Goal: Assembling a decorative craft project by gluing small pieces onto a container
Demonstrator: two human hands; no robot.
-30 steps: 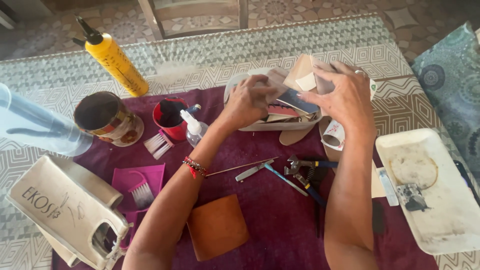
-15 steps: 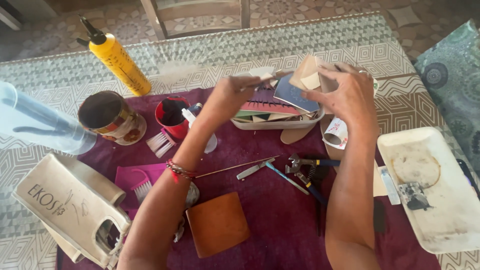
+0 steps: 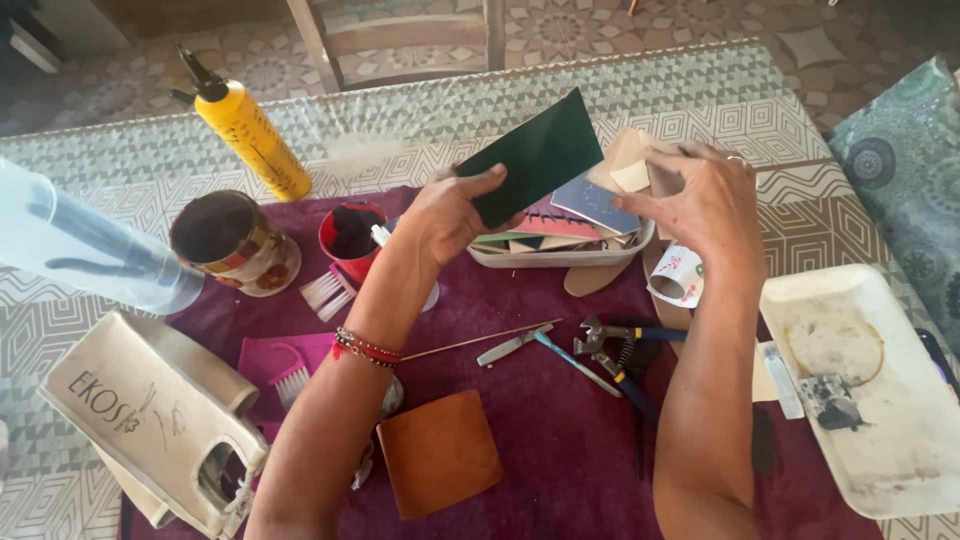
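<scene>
1. Pinching a dark green sheet (image 3: 535,152) with my left hand (image 3: 450,215), I am keeping its fingers closed on the sheet's lower edge, thumb on the near face, and lifting it tilted just above the white tray (image 3: 560,255).
2. I am gripping a stack of tan scraps (image 3: 632,165) with my right hand (image 3: 705,205), fingers curled shut around them, at the right end of the tray and over its rim.
3. Inside the tray, coloured leather pieces (image 3: 575,215) are lying flat in a pile, blue and pink ones on top.
4. Just in front of the tray, on the purple cloth (image 3: 560,420) covering the bench, pliers (image 3: 610,345) with blue handles are lying between my forearms, beside a thin stick and a small blade.
5. Left of the tray, a red cup (image 3: 350,238), a brown tin (image 3: 232,240) and a yellow bottle (image 3: 250,130) are standing.
6. Nearer to me than the tray, a brown leather square (image 3: 438,452) is resting on the cloth.
</scene>
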